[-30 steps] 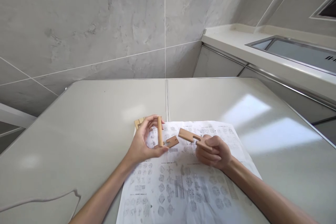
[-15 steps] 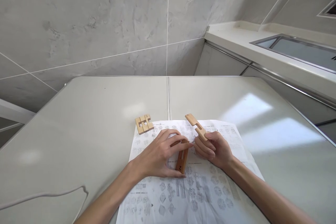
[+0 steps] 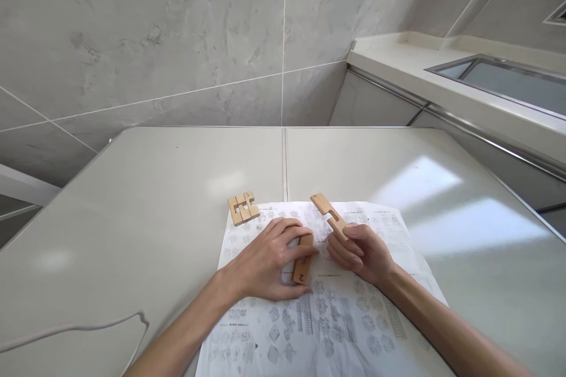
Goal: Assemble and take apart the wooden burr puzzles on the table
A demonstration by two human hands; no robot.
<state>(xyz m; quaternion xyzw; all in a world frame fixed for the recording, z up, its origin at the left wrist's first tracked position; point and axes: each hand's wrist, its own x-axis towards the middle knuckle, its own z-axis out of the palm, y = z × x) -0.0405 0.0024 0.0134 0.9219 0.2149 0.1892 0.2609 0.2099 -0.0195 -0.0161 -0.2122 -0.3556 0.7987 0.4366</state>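
My left hand (image 3: pixel 269 262) curls over a wooden puzzle piece (image 3: pixel 301 274) marked with a 2, thumb at its near end and fingers at its far end and side. Part of that piece is hidden under the fingers. In my right hand (image 3: pixel 365 253), a notched wooden puzzle piece (image 3: pixel 322 204) is pinched at its lower end. It points up and left, held above the paper and apart from the other piece. Beneath both hands lies a creased printed sheet (image 3: pixel 309 344) with small puzzle drawings.
Several notched wooden pieces (image 3: pixel 243 210) lie side by side at the sheet's far left corner. A pale cable (image 3: pixel 79 327) runs across the left of the table (image 3: pixel 145 206). A white counter (image 3: pixel 451 76) stands beyond on the right, and a tiled wall rises behind.
The piece marked 2 has turned under my left fingers, its numbered face now showing more and lying slightly further left. My right hand and its piece have barely moved.
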